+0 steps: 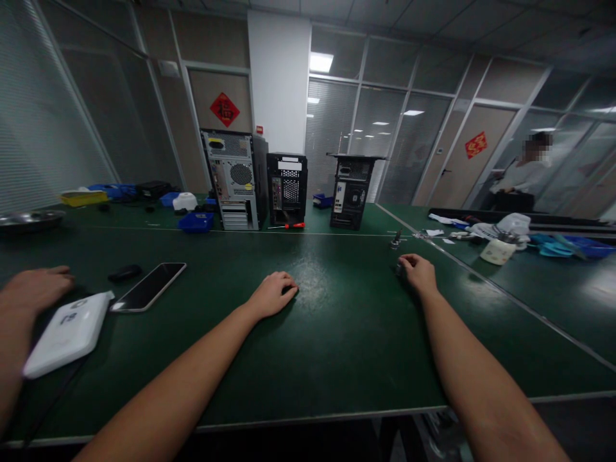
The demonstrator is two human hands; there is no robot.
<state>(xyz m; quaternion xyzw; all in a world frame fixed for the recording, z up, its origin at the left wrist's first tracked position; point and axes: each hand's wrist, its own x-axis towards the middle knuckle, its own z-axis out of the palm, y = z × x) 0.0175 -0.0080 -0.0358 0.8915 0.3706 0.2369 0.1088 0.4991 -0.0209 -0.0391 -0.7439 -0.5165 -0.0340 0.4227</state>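
My left hand [274, 295] rests on the green tabletop [317, 359] left of the middle. Its fingers are curled in, and whatever may be inside is hidden. Further right, my right hand [419, 273] pinches a small dark metal piece [399, 270] just at the table surface; it is too small to name. Just beyond those fingertips stands another small metal part [395, 240], upright with a wider base, apart from the hand. A screwdriver [294, 225] with a red handle lies farther back, before the computer cases.
Three computer cases, a tall one [235, 183], a middle one [287, 189] and a right one [353, 192], stand at the back. At left are another person's hand [38, 285], a white box-like device [72, 330], a phone [151, 287] and a blue bin [196, 222]. A jar [498, 251] stands right.
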